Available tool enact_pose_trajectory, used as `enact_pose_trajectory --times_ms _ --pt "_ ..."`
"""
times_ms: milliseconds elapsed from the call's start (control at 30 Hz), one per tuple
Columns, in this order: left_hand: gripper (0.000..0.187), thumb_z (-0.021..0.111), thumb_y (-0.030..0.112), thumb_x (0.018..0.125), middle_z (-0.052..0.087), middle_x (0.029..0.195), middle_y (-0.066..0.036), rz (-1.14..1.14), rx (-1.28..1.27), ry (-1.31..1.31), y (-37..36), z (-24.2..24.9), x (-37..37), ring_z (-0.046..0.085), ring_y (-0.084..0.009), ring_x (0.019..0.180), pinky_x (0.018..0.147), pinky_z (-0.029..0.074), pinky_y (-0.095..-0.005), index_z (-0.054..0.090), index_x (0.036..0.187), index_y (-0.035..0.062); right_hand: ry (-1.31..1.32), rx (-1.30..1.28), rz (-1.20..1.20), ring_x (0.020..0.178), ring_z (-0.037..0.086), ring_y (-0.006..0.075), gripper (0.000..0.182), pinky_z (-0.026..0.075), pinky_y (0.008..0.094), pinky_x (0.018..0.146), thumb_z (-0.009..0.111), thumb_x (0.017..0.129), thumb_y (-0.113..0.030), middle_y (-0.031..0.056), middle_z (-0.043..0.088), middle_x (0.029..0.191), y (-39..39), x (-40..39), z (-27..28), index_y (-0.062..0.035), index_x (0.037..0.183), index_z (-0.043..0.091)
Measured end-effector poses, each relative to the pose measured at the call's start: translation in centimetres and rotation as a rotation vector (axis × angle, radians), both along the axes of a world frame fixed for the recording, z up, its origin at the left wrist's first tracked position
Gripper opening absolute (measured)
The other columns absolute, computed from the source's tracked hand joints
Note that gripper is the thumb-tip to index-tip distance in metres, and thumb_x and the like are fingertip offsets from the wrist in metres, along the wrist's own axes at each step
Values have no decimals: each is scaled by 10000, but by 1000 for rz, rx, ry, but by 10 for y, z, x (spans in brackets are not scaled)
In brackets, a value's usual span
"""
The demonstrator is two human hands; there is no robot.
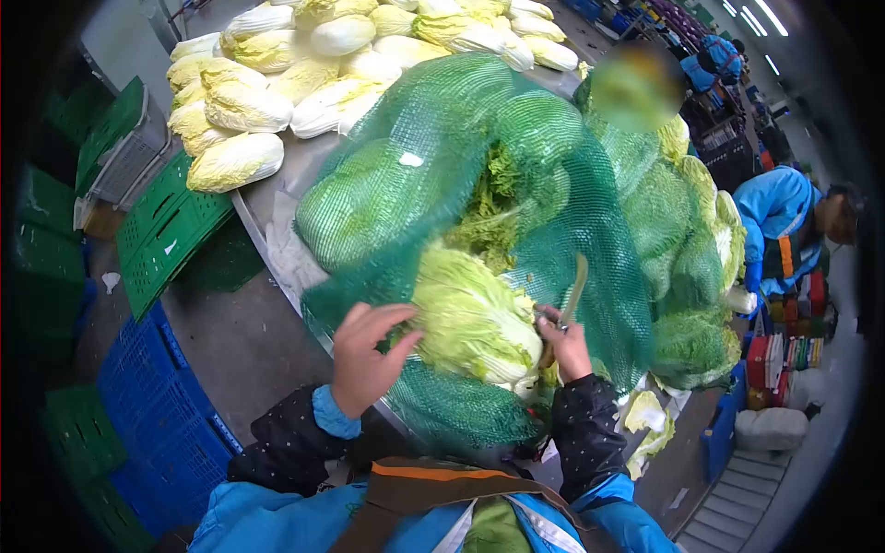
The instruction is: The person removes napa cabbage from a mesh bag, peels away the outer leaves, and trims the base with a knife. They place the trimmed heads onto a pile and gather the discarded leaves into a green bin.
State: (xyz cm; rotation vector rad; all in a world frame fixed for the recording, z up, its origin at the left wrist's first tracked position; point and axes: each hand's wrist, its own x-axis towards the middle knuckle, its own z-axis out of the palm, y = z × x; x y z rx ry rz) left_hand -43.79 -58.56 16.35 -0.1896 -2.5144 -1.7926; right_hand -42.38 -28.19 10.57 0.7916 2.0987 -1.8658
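A napa cabbage point(475, 318) with loose pale green leaves lies on its side in front of me, on the green mesh sack point(590, 230). At its left side is my left hand point(369, 355), thumb and fingers apart, the fingertips close to or touching the outer leaves. My right hand point(567, 350) is closed around the handle of a knife point(578, 288), whose curved blade points up and away. That hand is beside the cabbage's base end. More cabbages point(359, 207) show through the mesh behind it.
Trimmed cabbages point(244, 161) are piled on the metal table's far left. Green crates point(171, 235) and blue crates point(166, 396) stand left of the table. More bagged cabbages point(659, 221) lie on the right, with loose leaves point(650, 424) near the edge. A co-worker point(779, 221) in blue bends beyond them.
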Motion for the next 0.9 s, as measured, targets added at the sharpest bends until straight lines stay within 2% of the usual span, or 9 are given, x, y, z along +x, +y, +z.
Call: enact_pose_trajectory --times_ms 67,167,233,300,367,500,667,767,900 --pt "304 725 -7 639 645 855 -97 83 -191 427 -1 14 -4 579 -264 755 673 462 -333 662 932 41 -51 73 53 895 559 146 310 439 266 807 559 902 -139 77 620 962 0 25 -5 29 1163 564" --pt "259 731 30 663 651 890 -114 -36 -196 545 19 37 -32 590 -293 796 696 472 -366 643 907 15 32 -18 1 849 573 144 362 460 276 763 546 921 -227 70 625 924 -6 56 -32 26 1180 559" --pt "227 713 120 725 648 928 -144 -106 -239 460 47 12 -70 592 -344 853 754 470 -407 642 915 17 -196 254 70 683 577 134 430 475 307 602 577 904 -317 69 640 840 -5 58 -39 19 1172 559" --pt "339 614 331 831 649 879 -178 -48 -576 426 48 -47 -94 592 -380 892 802 462 -421 644 930 8 -103 -14 -99 737 622 199 374 526 326 628 537 924 -322 125 643 865 -15 72 -71 14 1086 563" --pt "610 455 548 873 644 744 -191 -339 -792 -190 42 -57 -105 616 -378 794 920 419 -426 625 986 -27 -182 -380 -205 826 651 274 426 560 377 728 511 935 -325 153 636 959 -37 76 -1 39 1156 493" --pt "710 371 602 873 619 641 -208 -297 -798 141 53 -30 -72 629 -361 717 1019 311 -469 616 984 -55 -189 -556 -268 956 623 354 484 522 453 861 453 955 -347 193 594 1090 -33 84 -24 29 1257 408" --pt "585 573 538 797 581 630 -174 -245 -729 427 101 64 3 594 -319 685 1045 240 -498 592 878 -41 32 -909 -352 1154 498 378 521 440 495 967 407 963 -341 231 456 1280 -17 123 -22 14 1333 316" --pt "513 692 422 720 545 855 -188 -304 -566 504 128 116 69 535 -342 856 962 335 -486 532 939 -14 140 -845 -396 1156 487 366 531 433 494 966 425 950 -349 232 448 1281 26 171 5 1 1336 319" --pt "822 782 500 573 437 1203 -243 -604 -316 609 163 142 147 424 -407 1119 906 389 -478 502 1218 72 393 -566 -424 1087 552 276 460 511 476 865 402 973 -272 153 484 1263 81 261 83 -99 1391 314"
